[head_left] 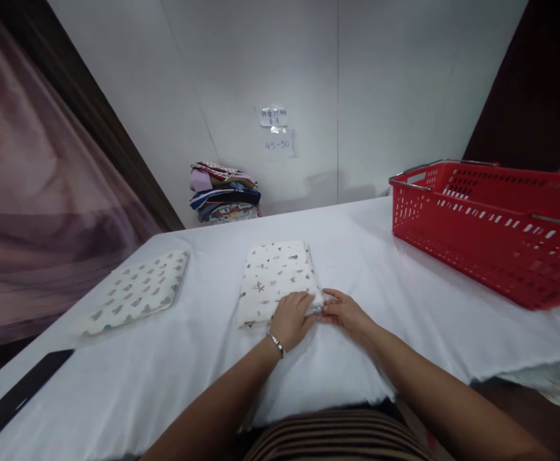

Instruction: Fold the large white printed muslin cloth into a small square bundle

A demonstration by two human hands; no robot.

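Note:
A folded white cloth (273, 278) with small scattered prints lies flat in the middle of the table. My left hand (293, 318), with a silver bracelet at its wrist, rests on the near right corner of this cloth. Its fingers are on top and the thumb is at the near edge, so the corner lies between them. From the right, my right hand (345, 312) pinches the same corner at its side edge; part of its grip is hidden. To the left lies a second folded white cloth (140, 291) with rows of grey-green shapes.
A red plastic basket (467, 237) with metal handles stands on the right of the white-covered table (203, 365). A black flat object (23, 397) lies at the near left. Behind the table is a stack of folded fabrics (225, 195) by the wall; a pinkish curtain (44, 192) hangs at left.

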